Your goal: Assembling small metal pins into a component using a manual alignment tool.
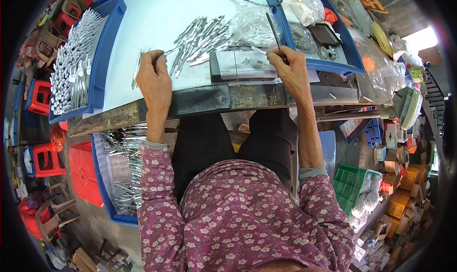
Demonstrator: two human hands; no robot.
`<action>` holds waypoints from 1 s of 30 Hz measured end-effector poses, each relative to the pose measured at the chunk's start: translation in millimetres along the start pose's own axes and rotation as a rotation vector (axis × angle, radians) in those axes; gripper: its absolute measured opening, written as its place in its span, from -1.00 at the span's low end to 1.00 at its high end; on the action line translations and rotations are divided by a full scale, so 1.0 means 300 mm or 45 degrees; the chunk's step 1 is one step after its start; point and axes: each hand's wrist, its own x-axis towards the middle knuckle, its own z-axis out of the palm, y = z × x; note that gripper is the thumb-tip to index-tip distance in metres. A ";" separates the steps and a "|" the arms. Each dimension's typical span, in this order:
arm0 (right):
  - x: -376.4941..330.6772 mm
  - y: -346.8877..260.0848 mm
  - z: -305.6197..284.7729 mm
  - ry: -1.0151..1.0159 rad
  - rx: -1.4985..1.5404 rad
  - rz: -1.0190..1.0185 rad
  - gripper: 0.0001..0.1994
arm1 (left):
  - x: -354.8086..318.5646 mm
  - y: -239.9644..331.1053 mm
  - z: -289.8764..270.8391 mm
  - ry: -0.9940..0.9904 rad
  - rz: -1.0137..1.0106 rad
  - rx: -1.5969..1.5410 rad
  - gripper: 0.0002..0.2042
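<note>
My left hand (154,79) is closed at the left of the white work surface (143,20), fingers pinched on a slim silvery metal strip (172,50) that points toward the pile. A few more thin strips (137,70) lie beside that hand. My right hand (291,70) is wrapped around a long, thin dark rod-like tool (273,29), its upper end slanting away from me. A short whitish piece (258,50) juts out by the right fingertips; whether they grip it I cannot tell. Between my hands lie a pile of metal strips (202,41) and a dark block topped with white paper (245,65).
A blue tray (102,58) of white-ended sticks stands left. Clear bags of small parts (254,22) and another blue tray (333,65) are on the right. Below the worn table edge (257,97) sits a blue bin (102,177) of metal strips; a lamp (408,108) stands right.
</note>
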 end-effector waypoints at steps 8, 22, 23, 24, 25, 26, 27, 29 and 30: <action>-0.070 -0.073 -0.016 0.086 0.082 -0.137 -0.90 | -0.081 0.135 0.087 -0.402 -0.029 -0.463 -0.93; -0.124 -0.116 -0.002 0.013 -0.343 -0.773 -0.86 | -0.130 0.186 0.126 -0.732 -0.297 -0.933 -0.92; -0.126 -0.115 -0.001 0.013 -0.342 -0.773 -0.86 | -0.131 0.189 0.126 -0.731 -0.310 -0.961 -0.92; -0.127 -0.115 -0.001 0.011 -0.347 -0.776 -0.86 | -0.132 0.190 0.126 -0.729 -0.323 -0.990 -0.92; -0.129 -0.114 0.000 0.008 -0.353 -0.779 -0.86 | -0.133 0.190 0.126 -0.728 -0.322 -0.989 -0.92; -0.130 -0.113 0.000 0.007 -0.352 -0.780 -0.86 | -0.135 0.190 0.126 -0.737 -0.328 -0.998 -0.92; -0.132 -0.112 0.000 -0.004 -0.352 -0.768 -0.86 | -0.136 0.188 0.126 -0.746 -0.334 -1.006 -0.92; -0.134 -0.112 0.001 -0.017 -0.350 -0.756 -0.87 | -0.138 0.186 0.126 -0.756 -0.332 -1.014 -0.92; -0.135 -0.113 0.001 -0.022 -0.347 -0.755 -0.87 | -0.138 0.186 0.126 -0.766 -0.329 -1.022 -0.92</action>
